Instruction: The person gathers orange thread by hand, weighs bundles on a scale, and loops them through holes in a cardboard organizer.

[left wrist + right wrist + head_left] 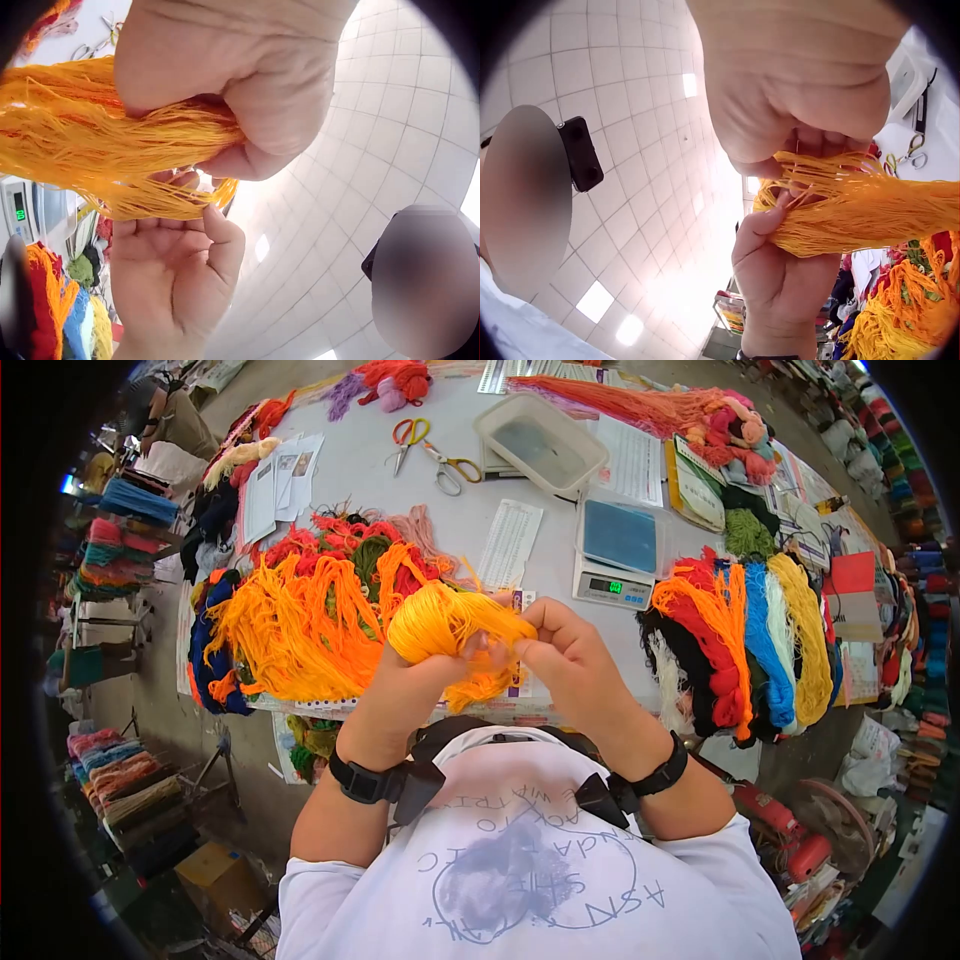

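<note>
A yellow-orange skein of yarn is held up in front of the person's chest, over the near table edge. The left hand grips its bulk, thumb over the strands, as the left wrist view also shows. At the skein's right end, the right hand pinches a thin band of strands between thumb and fingers. In the right wrist view those strands spread apart between the two hands. Loose ends of the skein hang below the left hand. A large pile of orange and red yarn lies on the table just left of the hands.
A digital scale with a lit display stands beyond the right hand, a plastic tub behind it. Two pairs of scissors, one with red and yellow handles, lie farther back. Multicoloured hanks cover the right side. Printed sheets lie mid-table.
</note>
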Motion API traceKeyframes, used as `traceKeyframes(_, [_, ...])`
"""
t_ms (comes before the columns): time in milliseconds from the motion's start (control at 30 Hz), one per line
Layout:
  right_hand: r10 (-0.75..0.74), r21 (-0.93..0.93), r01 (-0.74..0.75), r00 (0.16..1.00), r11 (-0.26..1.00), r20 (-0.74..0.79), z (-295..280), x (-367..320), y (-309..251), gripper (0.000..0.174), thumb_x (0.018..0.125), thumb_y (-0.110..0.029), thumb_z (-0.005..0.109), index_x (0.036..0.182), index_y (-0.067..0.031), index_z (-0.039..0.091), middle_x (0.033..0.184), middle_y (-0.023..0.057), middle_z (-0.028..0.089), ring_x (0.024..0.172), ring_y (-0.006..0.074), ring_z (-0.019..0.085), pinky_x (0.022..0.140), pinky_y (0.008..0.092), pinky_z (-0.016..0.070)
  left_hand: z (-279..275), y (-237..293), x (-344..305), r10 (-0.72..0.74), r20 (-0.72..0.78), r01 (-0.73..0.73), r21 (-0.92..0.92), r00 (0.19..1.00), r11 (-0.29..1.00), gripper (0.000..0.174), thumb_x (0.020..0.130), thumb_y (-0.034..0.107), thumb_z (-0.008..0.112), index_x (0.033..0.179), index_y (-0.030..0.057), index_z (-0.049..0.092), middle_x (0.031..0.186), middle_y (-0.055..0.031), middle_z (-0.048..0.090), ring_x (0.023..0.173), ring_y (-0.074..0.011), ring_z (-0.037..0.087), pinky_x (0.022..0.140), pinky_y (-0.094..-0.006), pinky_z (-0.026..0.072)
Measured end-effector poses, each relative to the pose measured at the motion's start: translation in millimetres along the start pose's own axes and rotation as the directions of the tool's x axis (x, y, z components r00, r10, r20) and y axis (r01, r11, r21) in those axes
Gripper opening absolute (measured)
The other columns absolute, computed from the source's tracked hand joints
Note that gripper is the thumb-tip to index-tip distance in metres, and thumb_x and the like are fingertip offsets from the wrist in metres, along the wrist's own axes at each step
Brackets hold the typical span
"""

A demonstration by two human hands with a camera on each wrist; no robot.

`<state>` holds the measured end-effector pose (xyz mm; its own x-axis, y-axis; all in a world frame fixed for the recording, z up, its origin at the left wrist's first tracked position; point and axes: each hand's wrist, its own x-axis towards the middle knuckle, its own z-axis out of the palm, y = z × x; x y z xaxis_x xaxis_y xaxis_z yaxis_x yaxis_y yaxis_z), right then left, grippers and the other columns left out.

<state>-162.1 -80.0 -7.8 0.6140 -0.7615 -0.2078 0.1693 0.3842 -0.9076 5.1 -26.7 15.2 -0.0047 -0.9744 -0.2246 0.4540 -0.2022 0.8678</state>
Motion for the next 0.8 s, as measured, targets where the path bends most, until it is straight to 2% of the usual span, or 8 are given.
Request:
traceKeyframes(133, [0.1, 0.094, -0.108, 0.991, 0.99, 0.086, 8.4, 0.7, -12.6, 0.015, 0.086, -0.008, 0.053, 0.099, -0.0015, 0.056, 0.08, 0.0002, 0.054, 0.071, 0.0055, 0.05, 0.063, 0.02, 0.0418, -23.1, -10.0, 10.9, 0.112, 0.222, -0.085, -0.126, 0.969, 0.988, 0.055, 0.073, 0.005, 0.054, 0.127, -0.0018, 0.047, 0.096, -0.0053, 0.059, 0.073, -0.0119, 0.054, 0.075, -0.0269, 0.0447])
traceKeyframes(200, [0.138, 0.106, -0.141, 0.99, 0.984, 0.031, 9.1, -0.4, -22.2, 0.016, 0.087, -0.011, 0.054, 0.1, -0.0019, 0.058, 0.078, -0.0005, 0.054, 0.069, 0.0049, 0.049, 0.06, 0.0198, 0.0411, -21.8, 3.0, 7.6, -0.039, 0.32, 0.119, -0.233, 0.946, 0.965, 0.041, 0.076, 0.012, 0.059, 0.115, -0.0005, 0.052, 0.086, -0.0022, 0.056, 0.062, -0.0099, 0.048, 0.064, -0.0233, 0.0438])
traceKeyframes(267, [0.311, -0.296, -0.22, 0.898, 0.929, 0.311, -21.6, -3.2, -37.0, 0.018, 0.089, -0.015, 0.055, 0.102, -0.0027, 0.06, 0.072, -0.0033, 0.052, 0.061, 0.0033, 0.045, 0.053, 0.019, 0.0369, -25.3, 17.3, 1.2, -0.207, 0.296, 0.236, -0.065, 0.933, 0.97, 0.031, 0.08, 0.015, 0.059, 0.107, 0.001, 0.055, 0.074, 0.0009, 0.049, 0.053, -0.0086, 0.042, 0.053, -0.0215, 0.038])
traceKeyframes(300, [0.293, -0.204, -0.247, 0.926, 0.947, 0.237, -39.8, -8.1, -46.3, 0.017, 0.089, -0.015, 0.056, 0.099, -0.0034, 0.061, 0.068, -0.0046, 0.05, 0.056, 0.0029, 0.042, 0.049, 0.0197, 0.0342, -32.6, 22.2, -3.5, -0.311, 0.215, 0.289, 0.129, 0.926, 0.949, 0.025, 0.082, 0.016, 0.057, 0.103, 0.002, 0.055, 0.065, 0.0029, 0.044, 0.047, -0.008, 0.038, 0.047, -0.0208, 0.0325])
traceKeyframes(400, [0.108, 0.139, -0.099, 0.993, 0.985, -0.057, -129.1, -30.8, -61.1, 0.016, 0.092, -0.017, 0.053, 0.097, -0.004, 0.061, 0.059, -0.0079, 0.038, 0.046, 0.0021, 0.031, 0.04, 0.0207, 0.0247, -132.7, 7.5, -25.3, -0.079, 0.252, 0.104, -0.089, 0.965, 0.991, 0.021, 0.091, 0.026, 0.053, 0.097, 0.0057, 0.056, 0.051, 0.0057, 0.031, 0.04, -0.004, 0.028, 0.037, -0.0222, 0.0235])
traceKeyframes(533, [0.149, 0.485, 0.106, 0.876, 0.868, -0.459, -274.8, -89.5, -65.4, 0.019, 0.096, -0.017, 0.045, 0.102, -0.0025, 0.055, 0.057, -0.0075, 0.025, 0.043, 0.0025, 0.022, 0.037, 0.0182, 0.0182, -240.4, 35.6, -60.8, 0.113, -0.162, -0.176, -0.462, 0.98, 0.869, 0.031, 0.1, 0.023, 0.036, 0.113, 0.0007, 0.053, 0.053, 0.0084, 0.022, 0.039, -0.0025, 0.02, 0.035, -0.0216, 0.0198])
traceKeyframes(667, [0.149, 0.466, 0.252, 0.73, 0.848, -0.667, -371.0, -164.4, -79.0, 0.02, 0.097, -0.017, 0.045, 0.105, -0.001, 0.054, 0.057, -0.007, 0.025, 0.042, 0.003, 0.021, 0.037, 0.0184, 0.0187, -268.3, 69.6, -74.0, 0.134, -0.128, -0.185, -0.631, 0.983, 0.754, 0.035, 0.101, 0.019, 0.034, 0.127, -0.0008, 0.045, 0.058, 0.006, 0.025, 0.042, -0.0044, 0.021, 0.038, -0.0219, 0.0217])
traceKeyframes(800, [0.102, 0.371, 0.228, 0.718, 0.9, -0.688, -283.2, -115.5, -110.4, 0.028, 0.098, -0.016, 0.042, 0.119, -0.0002, 0.051, 0.057, -0.0063, 0.023, 0.043, 0.0034, 0.02, 0.038, 0.0188, 0.0192, -204.8, 75.4, -38.4, 0.11, -0.222, -0.186, -0.355, 0.969, 0.916, 0.038, 0.099, 0.014, 0.035, 0.135, 0.0008, 0.038, 0.068, 0.0033, 0.029, 0.058, -0.0053, 0.033, 0.053, -0.0201, 0.0335])
